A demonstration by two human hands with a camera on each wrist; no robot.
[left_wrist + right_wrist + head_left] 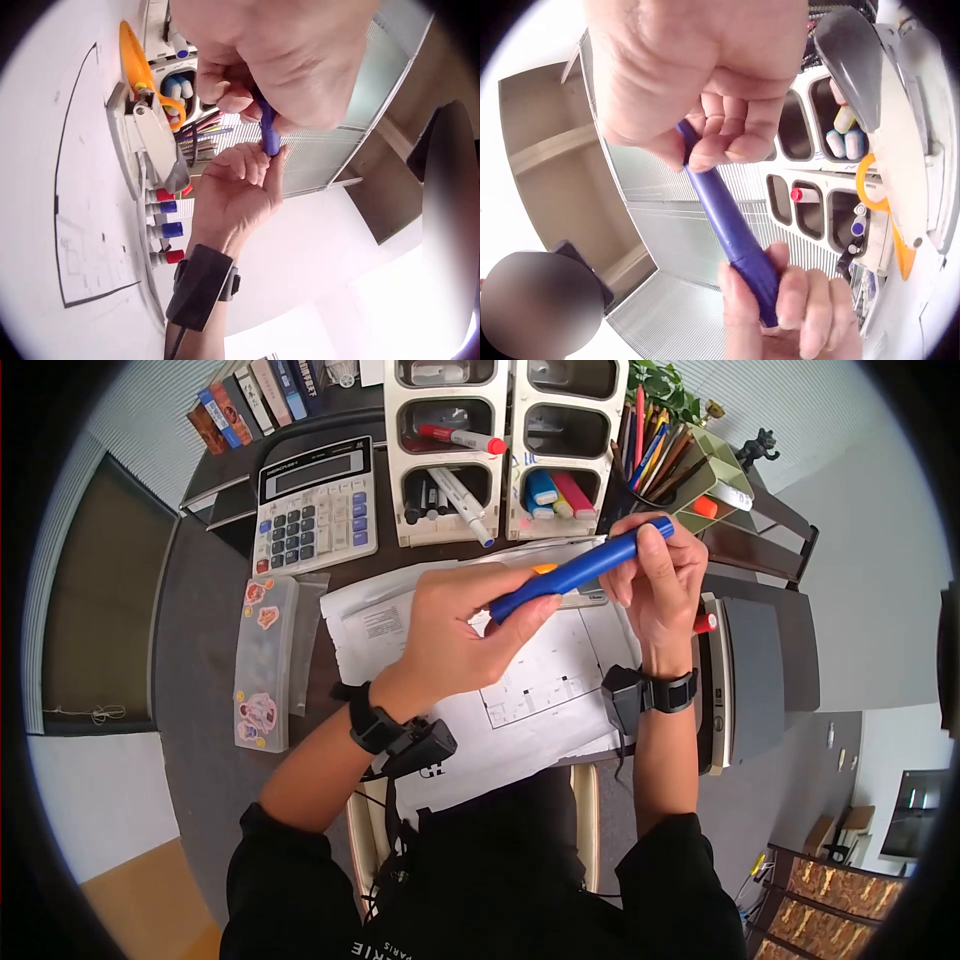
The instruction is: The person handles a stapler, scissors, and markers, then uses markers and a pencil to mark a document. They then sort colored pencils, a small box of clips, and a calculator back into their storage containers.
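Observation:
A thick blue pen-like tube (580,572) is held between both hands, slanting up to the right in the head view. My left hand (465,625) grips its lower end between thumb and fingers. Thumb and fingers of my right hand (660,575) pinch the other end. In the right wrist view the tube (724,214) runs from the right hand (697,82) down to the left hand (791,307), with a seam near the left hand's fingers. The left wrist view shows only a short part of the tube (268,131) between the hands.
Printed papers (540,670) lie under the hands. Behind stand a calculator (315,510), a white organizer (450,450) with markers and a pencil holder (665,480). A sticker-covered case (262,660) is at the left. Orange scissors (142,71) and a stapler (146,139) lie nearby.

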